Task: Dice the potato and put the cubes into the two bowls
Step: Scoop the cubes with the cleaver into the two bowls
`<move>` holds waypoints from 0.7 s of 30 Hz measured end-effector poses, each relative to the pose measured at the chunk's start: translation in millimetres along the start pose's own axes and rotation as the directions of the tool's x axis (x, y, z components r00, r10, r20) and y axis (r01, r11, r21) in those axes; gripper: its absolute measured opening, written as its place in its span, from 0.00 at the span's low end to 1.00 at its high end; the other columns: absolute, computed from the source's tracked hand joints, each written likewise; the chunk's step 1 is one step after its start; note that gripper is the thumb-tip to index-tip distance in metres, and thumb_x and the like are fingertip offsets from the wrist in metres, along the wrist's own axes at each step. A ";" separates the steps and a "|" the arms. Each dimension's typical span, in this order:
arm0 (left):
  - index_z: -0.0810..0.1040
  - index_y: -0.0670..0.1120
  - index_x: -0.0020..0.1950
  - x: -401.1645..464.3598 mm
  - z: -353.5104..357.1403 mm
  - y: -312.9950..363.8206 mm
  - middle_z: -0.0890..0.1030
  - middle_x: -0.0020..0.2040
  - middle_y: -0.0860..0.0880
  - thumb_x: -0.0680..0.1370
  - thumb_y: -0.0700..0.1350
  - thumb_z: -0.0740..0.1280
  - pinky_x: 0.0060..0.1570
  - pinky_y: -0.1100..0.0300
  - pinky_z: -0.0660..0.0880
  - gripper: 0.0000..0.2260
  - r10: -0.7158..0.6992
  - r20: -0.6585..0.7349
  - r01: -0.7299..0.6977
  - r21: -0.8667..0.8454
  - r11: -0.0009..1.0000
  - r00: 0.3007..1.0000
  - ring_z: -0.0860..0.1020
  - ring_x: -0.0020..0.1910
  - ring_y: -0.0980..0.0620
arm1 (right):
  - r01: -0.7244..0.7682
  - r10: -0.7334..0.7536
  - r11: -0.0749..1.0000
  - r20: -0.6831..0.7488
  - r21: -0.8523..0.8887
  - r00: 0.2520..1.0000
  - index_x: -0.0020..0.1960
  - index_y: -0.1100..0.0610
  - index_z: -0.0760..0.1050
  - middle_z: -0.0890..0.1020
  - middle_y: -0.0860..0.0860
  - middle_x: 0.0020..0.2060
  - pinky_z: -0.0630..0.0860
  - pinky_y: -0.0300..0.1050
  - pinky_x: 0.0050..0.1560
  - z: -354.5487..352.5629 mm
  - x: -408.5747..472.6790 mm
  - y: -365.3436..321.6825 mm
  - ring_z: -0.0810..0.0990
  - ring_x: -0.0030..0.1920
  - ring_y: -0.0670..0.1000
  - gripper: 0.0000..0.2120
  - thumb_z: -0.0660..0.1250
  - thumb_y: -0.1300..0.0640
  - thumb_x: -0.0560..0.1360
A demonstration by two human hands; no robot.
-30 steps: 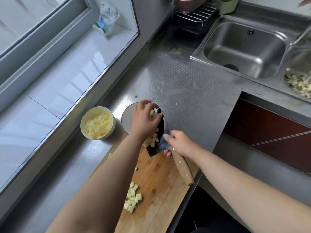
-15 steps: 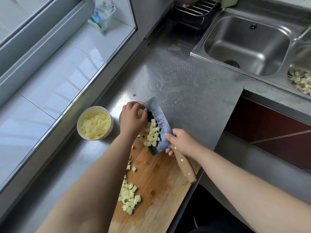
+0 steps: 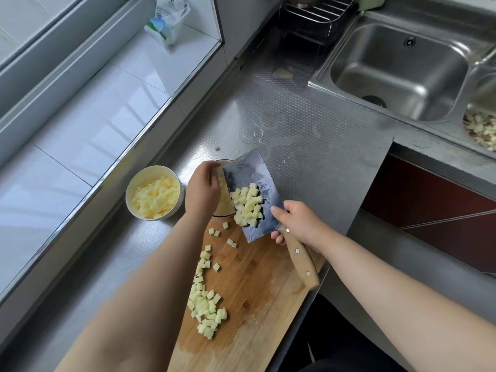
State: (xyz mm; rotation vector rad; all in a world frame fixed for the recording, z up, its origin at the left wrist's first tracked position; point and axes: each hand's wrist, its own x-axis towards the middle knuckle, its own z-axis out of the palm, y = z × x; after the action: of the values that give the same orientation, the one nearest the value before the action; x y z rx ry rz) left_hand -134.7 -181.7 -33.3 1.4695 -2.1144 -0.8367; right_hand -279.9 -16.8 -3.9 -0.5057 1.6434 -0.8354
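Head view: dicing looks finished. The white bowl (image 3: 155, 193) is full of cubes. The right hand (image 3: 298, 224), its grip clamped on the cleaver (image 3: 253, 194), tips a load toward the second bowl (image 3: 224, 212), mostly hidden behind the left hand (image 3: 202, 187), whose grip I cannot tell. More potato cubes (image 3: 206, 307) wait on the cutting board (image 3: 249, 285). A sink (image 3: 397, 65) lies well apart across the desk (image 3: 308, 135).

bowls: 2, both just beyond the cutting board's (image 3: 257, 296) far end – full one (image 3: 155, 193), half-hidden one (image 3: 222, 210) | cleaver (image 3: 253, 194): 1 | cutting boards: 1 | sink basins (image 3: 397, 68): 2 | hands: 2 | potato cubes (image 3: 206, 310): too many to count
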 end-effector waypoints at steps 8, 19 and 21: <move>0.77 0.43 0.56 -27.6 9.5 32.0 0.74 0.57 0.45 0.77 0.56 0.62 0.59 0.57 0.66 0.18 0.561 0.122 -0.571 0.077 0.817 0.819 0.70 0.58 0.47 | 0.040 -0.038 0.998 -0.032 0.051 0.999 0.42 0.56 0.70 0.79 0.57 0.29 0.77 0.47 0.32 12.1 14.6 -17.4 0.78 0.26 0.55 0.12 0.61 0.52 0.82; 0.75 0.40 0.49 0.9 20.1 9.5 0.74 0.51 0.42 0.77 0.47 0.58 0.49 0.54 0.68 0.12 0.388 0.055 -0.390 0.230 0.892 0.920 0.68 0.50 0.44 | 0.098 -0.100 0.995 -0.105 -0.024 0.989 0.39 0.57 0.62 0.75 0.54 0.28 0.79 0.51 0.36 20.6 20.9 -27.0 0.80 0.30 0.56 0.15 0.59 0.54 0.82; 0.75 0.41 0.50 3.5 17.4 2.5 0.74 0.51 0.42 0.78 0.47 0.58 0.48 0.53 0.68 0.12 0.349 0.056 -0.351 0.261 0.899 0.935 0.69 0.50 0.44 | 0.104 -0.104 0.995 -0.126 -0.009 0.987 0.39 0.57 0.62 0.76 0.54 0.27 0.79 0.53 0.37 18.2 21.0 -23.0 0.80 0.30 0.57 0.15 0.60 0.54 0.82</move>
State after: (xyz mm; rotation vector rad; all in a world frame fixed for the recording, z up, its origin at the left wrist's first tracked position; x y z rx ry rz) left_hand -148.8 -180.3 -44.2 1.1448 -2.4732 -0.4353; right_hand -269.9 -51.4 -1.9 -0.5534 1.7455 -0.9597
